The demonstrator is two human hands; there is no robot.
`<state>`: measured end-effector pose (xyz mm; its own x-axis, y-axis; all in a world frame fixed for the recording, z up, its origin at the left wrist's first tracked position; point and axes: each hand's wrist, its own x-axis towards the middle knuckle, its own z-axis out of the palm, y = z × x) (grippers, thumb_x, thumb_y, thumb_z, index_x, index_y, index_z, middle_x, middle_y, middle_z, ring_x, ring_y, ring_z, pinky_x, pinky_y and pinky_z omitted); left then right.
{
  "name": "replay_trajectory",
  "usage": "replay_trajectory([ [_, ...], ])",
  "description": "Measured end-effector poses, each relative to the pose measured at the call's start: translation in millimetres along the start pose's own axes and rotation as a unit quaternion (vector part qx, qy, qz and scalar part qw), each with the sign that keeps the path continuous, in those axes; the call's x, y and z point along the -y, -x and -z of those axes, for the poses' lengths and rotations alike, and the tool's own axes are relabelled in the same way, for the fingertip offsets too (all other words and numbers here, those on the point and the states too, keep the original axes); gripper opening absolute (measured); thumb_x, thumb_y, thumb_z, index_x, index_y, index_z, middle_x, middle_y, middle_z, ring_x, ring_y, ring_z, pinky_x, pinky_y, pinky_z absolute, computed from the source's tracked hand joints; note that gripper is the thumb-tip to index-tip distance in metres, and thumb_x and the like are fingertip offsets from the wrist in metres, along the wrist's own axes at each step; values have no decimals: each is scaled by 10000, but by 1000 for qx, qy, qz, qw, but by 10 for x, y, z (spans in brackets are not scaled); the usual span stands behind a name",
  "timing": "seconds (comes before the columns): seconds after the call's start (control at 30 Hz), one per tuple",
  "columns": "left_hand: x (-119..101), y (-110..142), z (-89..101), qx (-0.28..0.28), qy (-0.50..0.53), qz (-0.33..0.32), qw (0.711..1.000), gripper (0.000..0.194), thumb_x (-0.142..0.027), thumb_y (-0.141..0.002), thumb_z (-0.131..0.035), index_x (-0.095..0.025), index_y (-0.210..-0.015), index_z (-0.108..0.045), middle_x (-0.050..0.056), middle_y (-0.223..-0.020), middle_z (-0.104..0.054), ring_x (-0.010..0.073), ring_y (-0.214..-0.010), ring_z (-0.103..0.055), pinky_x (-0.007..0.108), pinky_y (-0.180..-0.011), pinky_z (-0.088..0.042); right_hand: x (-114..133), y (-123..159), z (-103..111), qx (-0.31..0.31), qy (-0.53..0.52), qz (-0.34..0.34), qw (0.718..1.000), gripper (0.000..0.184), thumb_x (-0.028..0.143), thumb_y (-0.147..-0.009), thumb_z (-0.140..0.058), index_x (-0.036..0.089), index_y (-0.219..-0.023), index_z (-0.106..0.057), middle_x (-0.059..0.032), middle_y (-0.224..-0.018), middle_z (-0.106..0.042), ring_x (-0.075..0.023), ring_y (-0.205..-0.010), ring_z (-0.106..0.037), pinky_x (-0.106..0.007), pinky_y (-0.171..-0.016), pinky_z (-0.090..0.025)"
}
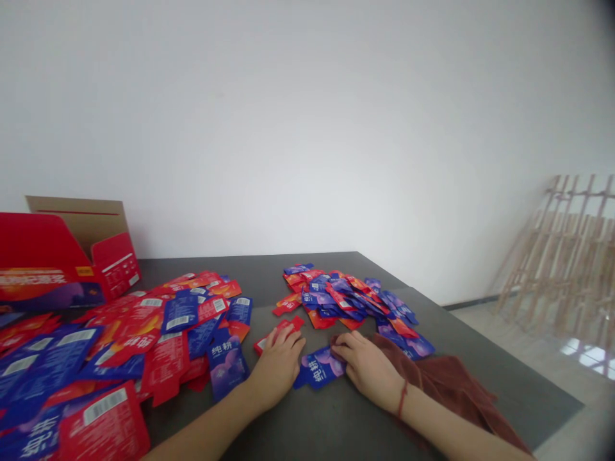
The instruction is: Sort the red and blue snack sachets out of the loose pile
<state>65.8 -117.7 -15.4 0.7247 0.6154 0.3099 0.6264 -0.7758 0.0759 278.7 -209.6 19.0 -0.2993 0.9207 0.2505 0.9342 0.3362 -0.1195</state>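
My left hand [278,362] lies palm down, fingers stretched over a red flat printed packet [261,344] that it partly covers. In my right hand [368,368] is a bunched edge of a brown cloth [446,384], whose rest trails over the table to the right. The fingers and cloth press at the right end of a blue and purple packet [321,367], which lies flat between my hands. Another blue packet [227,365] rests just left of my left wrist.
A large heap of red and blue packets [168,346] spreads over the left of the dark table [288,429]. Beyond my hands is a smaller pile [336,298]. An open red carton [43,256] stands at the far left. Wooden racks [567,256] stand on the floor, right.
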Motion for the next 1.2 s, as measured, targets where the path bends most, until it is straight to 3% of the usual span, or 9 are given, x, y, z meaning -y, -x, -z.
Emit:
replay_trajectory([
  [0.13,25,8,-52,-6,-8,-2,1000,441,-122,-841,-454,-213,-1258,-564,71,-1335,-540,261,-1302,-374,501,-1099,-234,266,-164,-96,28,51,28,998,289,144,-819,-479,161,-1072,-619,-83,-1049,-576,-234,-988,-467,-369,-911,-371],
  [0.27,23,15,-31,-4,-5,0,1000,431,-125,-843,-461,-207,-1253,-565,77,-1321,-551,263,-1302,-374,500,-1095,-241,451,-191,-127,36,29,96,994,331,182,-797,-504,155,-1116,-588,-86,-1097,-566,-232,-1011,-449,-367,-935,-350],
  [0.37,4,14,12,-1,0,5,1000,427,-110,-841,-454,-212,-1237,-580,71,-1319,-557,269,-1301,-377,510,-1094,-239,290,-126,-93,22,-5,84,996,342,137,-792,-485,187,-1109,-605,-58,-1110,-570,-213,-1015,-453,-349,-937,-345],
  [0.5,-7,8,32,4,-4,4,1000,441,-108,-824,-467,-193,-1240,-585,79,-1333,-551,281,-1304,-375,512,-1098,-234,-63,20,-62,-10,-4,-16,1000,406,50,-762,-449,176,-1105,-625,-62,-1074,-585,-211,-985,-471,-331,-899,-373],
  [0.63,-14,1,16,-4,-15,-5,1000,443,-107,-818,-469,-189,-1237,-589,76,-1332,-550,279,-1317,-360,500,-1105,-228,-61,118,-142,-14,40,-42,998,445,35,-771,-441,173,-1161,-605,-74,-1102,-582,-224,-981,-474,-349,-908,-376],
  [0.8,-25,-2,2,-12,-28,-13,999,407,-115,-839,-454,-175,-1216,-596,90,-1320,-556,283,-1330,-343,501,-1105,-233,381,42,-252,3,26,51,998,405,113,-831,-473,171,-1224,-557,-77,-1163,-568,-237,-1039,-451,-365,-984,-333],
  [0.9,-15,4,-2,-9,-34,-12,999,400,-126,-848,-454,-185,-1219,-592,83,-1330,-548,284,-1331,-342,502,-1110,-226,487,20,-204,39,-11,112,993,415,154,-835,-493,183,-1247,-537,-62,-1194,-560,-232,-1076,-436,-354,-992,-329],
  [1.0,0,8,-13,-11,-38,-15,999,408,-127,-845,-460,-204,-1225,-587,69,-1333,-546,282,-1336,-333,504,-1112,-221,353,121,-110,44,-46,108,992,459,109,-801,-480,221,-1240,-546,-36,-1222,-548,-211,-1096,-434,-340,-999,-324],
  [1.2,-10,2,0,-9,-33,-18,999,417,-124,-836,-478,-213,-1228,-587,66,-1337,-542,282,-1340,-327,508,-1114,-217,0,406,-10,1,-46,30,998,502,24,-741,-438,223,-1172,-601,-50,-1197,-552,-215,-1094,-454,-357,-1006,-330],
])
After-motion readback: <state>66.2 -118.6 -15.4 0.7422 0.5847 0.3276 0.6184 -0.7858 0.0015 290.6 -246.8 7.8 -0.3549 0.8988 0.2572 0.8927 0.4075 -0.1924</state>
